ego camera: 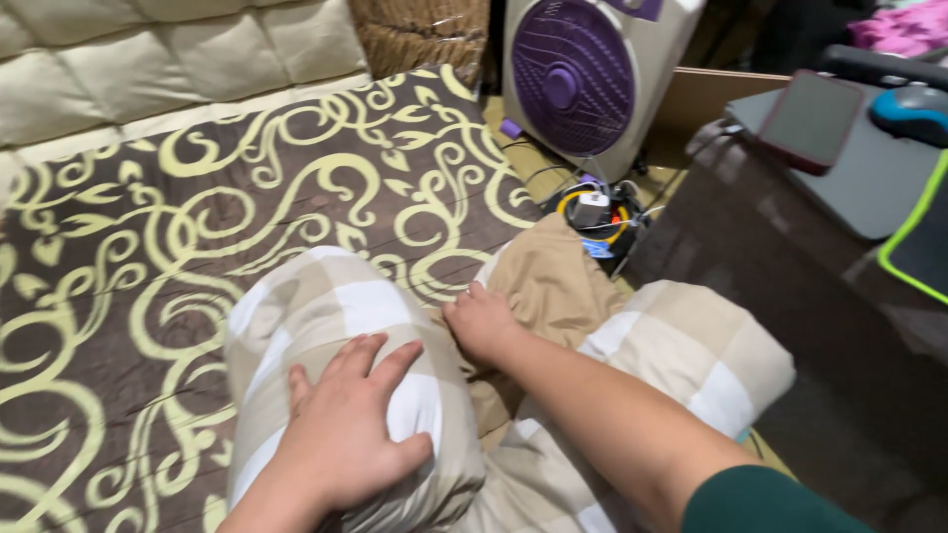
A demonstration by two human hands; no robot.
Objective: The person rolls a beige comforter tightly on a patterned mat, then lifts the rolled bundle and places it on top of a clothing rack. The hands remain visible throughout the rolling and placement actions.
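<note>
Brown bed cover [148,247] with pale yellow scrolls spans the bed. On it lies a beige-and-white checked pillow [326,326]. Left hand [346,429] rests flat on it, fingers spread. Right hand [482,324], fingers curled, pinches its tan inner fabric [553,281]. Purple-grilled fan [578,79] stands beyond.

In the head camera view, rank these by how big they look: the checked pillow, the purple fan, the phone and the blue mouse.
1. checked pillow, nearest the camera
2. purple fan, cut off at the top
3. phone
4. blue mouse, partly out of frame

Beige-and-white checked pillow [336,326]
</note>
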